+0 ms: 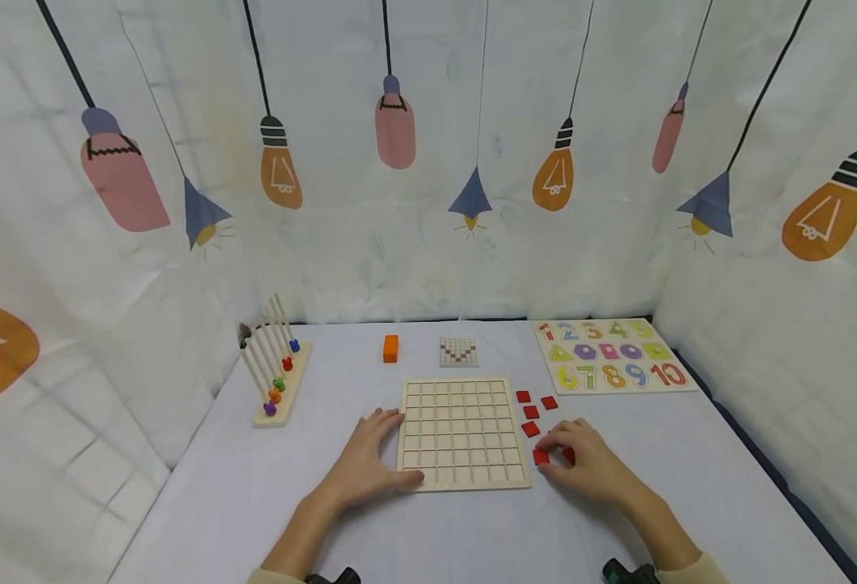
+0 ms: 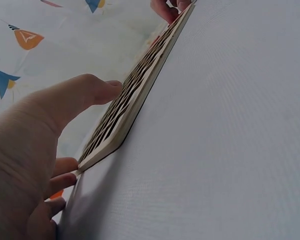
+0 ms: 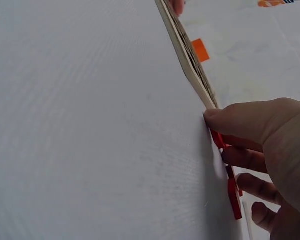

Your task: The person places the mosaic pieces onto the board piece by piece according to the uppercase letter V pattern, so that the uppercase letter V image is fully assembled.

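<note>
A pale wooden grid board (image 1: pixel 464 434) lies flat on the white table, its square cells bare. My left hand (image 1: pixel 370 458) spreads at its left side, the thumb (image 2: pixel 102 91) over the near left corner and the fingertips by the left edge. To the board's right, my right hand (image 1: pixel 584 462) pinches a red square tile (image 1: pixel 541 457) between thumb and fingers, low at the table. Another red tile (image 1: pixel 568 456) lies partly hidden under this hand. Several more red tiles (image 1: pixel 531 412) lie loose just beyond it, along the board's right edge.
At the back left stands a wooden peg rack (image 1: pixel 293 388) with coloured beads. An orange block (image 1: pixel 390 349) and a small pattern card (image 1: pixel 459 352) lie behind the board. A number and shape puzzle board (image 1: pixel 603 387) lies at the back right. Printed cloth walls surround the table.
</note>
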